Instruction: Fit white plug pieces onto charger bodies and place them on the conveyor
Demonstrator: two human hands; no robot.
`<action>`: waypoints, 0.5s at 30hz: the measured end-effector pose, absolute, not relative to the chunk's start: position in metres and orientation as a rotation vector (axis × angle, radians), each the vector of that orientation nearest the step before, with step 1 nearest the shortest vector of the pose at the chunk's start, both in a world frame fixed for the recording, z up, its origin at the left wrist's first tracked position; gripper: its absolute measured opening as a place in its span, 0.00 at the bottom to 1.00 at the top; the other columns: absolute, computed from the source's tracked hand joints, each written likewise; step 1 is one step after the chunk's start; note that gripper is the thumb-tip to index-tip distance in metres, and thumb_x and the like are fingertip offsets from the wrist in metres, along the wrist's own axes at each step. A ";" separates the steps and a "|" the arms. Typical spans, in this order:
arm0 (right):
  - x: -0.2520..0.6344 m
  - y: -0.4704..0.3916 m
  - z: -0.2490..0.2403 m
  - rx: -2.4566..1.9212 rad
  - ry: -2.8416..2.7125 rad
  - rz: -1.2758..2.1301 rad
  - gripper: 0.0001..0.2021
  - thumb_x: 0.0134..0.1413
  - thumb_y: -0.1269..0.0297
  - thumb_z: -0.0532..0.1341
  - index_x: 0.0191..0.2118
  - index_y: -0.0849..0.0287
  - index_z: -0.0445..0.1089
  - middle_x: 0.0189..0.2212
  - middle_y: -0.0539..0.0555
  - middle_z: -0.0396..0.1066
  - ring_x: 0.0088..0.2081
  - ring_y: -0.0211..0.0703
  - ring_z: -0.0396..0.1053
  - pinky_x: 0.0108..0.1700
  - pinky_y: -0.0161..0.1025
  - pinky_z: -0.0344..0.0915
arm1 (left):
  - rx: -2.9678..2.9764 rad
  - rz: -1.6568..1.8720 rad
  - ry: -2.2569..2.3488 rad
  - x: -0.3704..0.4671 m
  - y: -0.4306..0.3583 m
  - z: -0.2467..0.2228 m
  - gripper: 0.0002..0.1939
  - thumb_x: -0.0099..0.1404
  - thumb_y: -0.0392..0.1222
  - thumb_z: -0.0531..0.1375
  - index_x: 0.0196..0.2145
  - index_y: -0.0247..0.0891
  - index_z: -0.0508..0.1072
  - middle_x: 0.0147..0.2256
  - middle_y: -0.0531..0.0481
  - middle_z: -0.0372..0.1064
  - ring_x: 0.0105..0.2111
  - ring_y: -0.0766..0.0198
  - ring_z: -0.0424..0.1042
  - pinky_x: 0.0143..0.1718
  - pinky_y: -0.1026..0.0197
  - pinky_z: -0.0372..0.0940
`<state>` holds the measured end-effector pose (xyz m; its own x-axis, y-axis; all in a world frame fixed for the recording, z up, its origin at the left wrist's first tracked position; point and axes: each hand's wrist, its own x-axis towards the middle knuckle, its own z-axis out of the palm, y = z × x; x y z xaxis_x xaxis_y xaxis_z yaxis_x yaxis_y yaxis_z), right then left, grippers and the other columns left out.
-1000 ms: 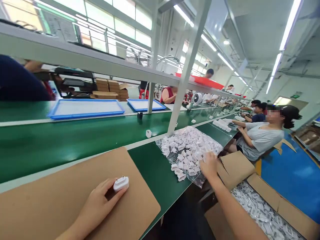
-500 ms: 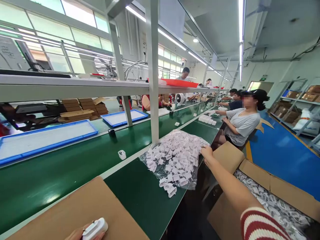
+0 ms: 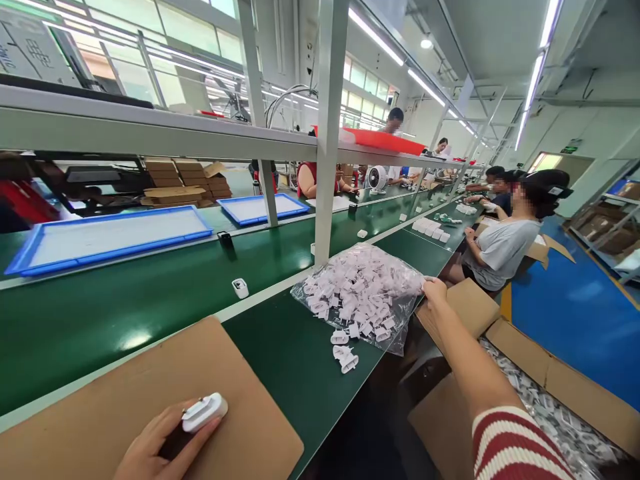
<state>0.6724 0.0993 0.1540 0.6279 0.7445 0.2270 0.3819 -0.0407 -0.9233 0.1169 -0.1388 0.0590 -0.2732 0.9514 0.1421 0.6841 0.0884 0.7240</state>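
My left hand (image 3: 150, 448) rests on the brown cardboard mat (image 3: 125, 400) at the near edge of the green workbench (image 3: 280, 360), thumb and fingers pinching a small white plastic plug body (image 3: 204, 411) that lies tilted across my fingertips; I should keep that pinch light and hold the piece low over the mat so it cannot drop off the near edge. My right hand (image 3: 434, 295), its arm in a red-and-white striped sleeve (image 3: 515, 443), reaches out to the right edge of the bench, fingers closed on the rim of a clear plastic bag of small white plug parts (image 3: 363, 290); to draw from it cleanly I would grip the film, not the heap. Several loose white parts (image 3: 345, 353) lie spilled just beside the bag's near corner, easy to sweep off the bench. Below my right arm stands an open brown cardboard box (image 3: 545, 373) holding more bagged parts. Beyond, a single white part (image 3: 241, 288) sits on the green conveyor belt (image 3: 150, 293), a grey upright post (image 3: 327, 133) rises behind the bag, blue trays (image 3: 107, 237) lie on the far side, and seated people (image 3: 505, 247) work farther along
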 end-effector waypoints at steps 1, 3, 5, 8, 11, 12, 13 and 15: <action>0.675 0.092 0.150 -1.692 -0.949 0.352 0.12 0.64 0.59 0.65 0.45 0.63 0.73 0.38 0.54 0.75 0.36 0.41 0.73 0.39 0.40 0.72 | 1.561 1.066 1.994 0.121 -0.139 0.067 0.16 0.49 0.73 0.60 0.34 0.74 0.79 0.40 0.69 0.80 0.45 0.41 0.80 0.48 0.42 0.78; 0.676 0.079 0.148 -1.753 -0.974 0.277 0.11 0.56 0.67 0.65 0.45 0.65 0.73 0.39 0.58 0.75 0.38 0.46 0.73 0.43 0.42 0.71 | 1.542 1.111 1.955 0.129 -0.141 0.080 0.15 0.49 0.71 0.63 0.33 0.72 0.79 0.40 0.66 0.80 0.45 0.42 0.79 0.48 0.42 0.78; 0.667 0.069 0.152 -1.773 -1.039 0.179 0.19 0.48 0.72 0.62 0.49 0.67 0.73 0.44 0.63 0.73 0.44 0.51 0.71 0.49 0.44 0.68 | 1.573 1.124 1.932 0.134 -0.143 0.090 0.15 0.50 0.70 0.63 0.33 0.69 0.79 0.40 0.64 0.80 0.44 0.43 0.79 0.47 0.42 0.78; 0.631 0.057 0.160 -1.700 -1.367 0.099 0.26 0.45 0.74 0.56 0.53 0.63 0.72 0.50 0.62 0.70 0.52 0.53 0.66 0.57 0.47 0.64 | 1.599 1.099 1.931 0.136 -0.143 0.094 0.17 0.54 0.68 0.63 0.36 0.60 0.80 0.42 0.58 0.80 0.44 0.44 0.79 0.47 0.45 0.77; 0.577 0.056 0.161 -1.573 -1.781 0.177 0.21 0.44 0.73 0.56 0.45 0.56 0.77 0.42 0.55 0.74 0.49 0.50 0.68 0.53 0.43 0.65 | 1.597 1.073 1.929 0.135 -0.144 0.092 0.21 0.55 0.67 0.63 0.38 0.52 0.81 0.44 0.53 0.80 0.45 0.45 0.78 0.49 0.48 0.76; 0.559 0.058 0.160 -1.553 -1.858 0.200 0.19 0.44 0.73 0.57 0.43 0.55 0.78 0.40 0.54 0.74 0.48 0.50 0.68 0.52 0.42 0.66 | 1.593 1.076 1.928 0.135 -0.145 0.091 0.22 0.55 0.68 0.63 0.38 0.52 0.80 0.44 0.53 0.80 0.44 0.45 0.78 0.50 0.48 0.75; 0.541 0.063 0.159 -1.549 -1.908 0.214 0.18 0.44 0.73 0.58 0.41 0.55 0.78 0.40 0.55 0.75 0.48 0.50 0.69 0.50 0.41 0.66 | 1.585 1.083 1.924 0.136 -0.145 0.092 0.22 0.55 0.68 0.63 0.38 0.53 0.80 0.44 0.53 0.80 0.44 0.46 0.78 0.50 0.48 0.75; 0.512 0.074 0.157 -1.576 -1.946 0.218 0.14 0.44 0.73 0.59 0.38 0.57 0.76 0.40 0.57 0.75 0.50 0.53 0.68 0.50 0.43 0.65 | 1.554 1.087 1.902 0.138 -0.147 0.095 0.24 0.55 0.69 0.63 0.39 0.51 0.80 0.44 0.52 0.80 0.44 0.46 0.78 0.50 0.49 0.75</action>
<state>0.5123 0.0739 0.1573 -0.0983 0.9291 0.3565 0.8272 0.2754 -0.4898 0.1376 -0.1469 0.0949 -0.2628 0.9557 0.1325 0.5996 0.0542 0.7985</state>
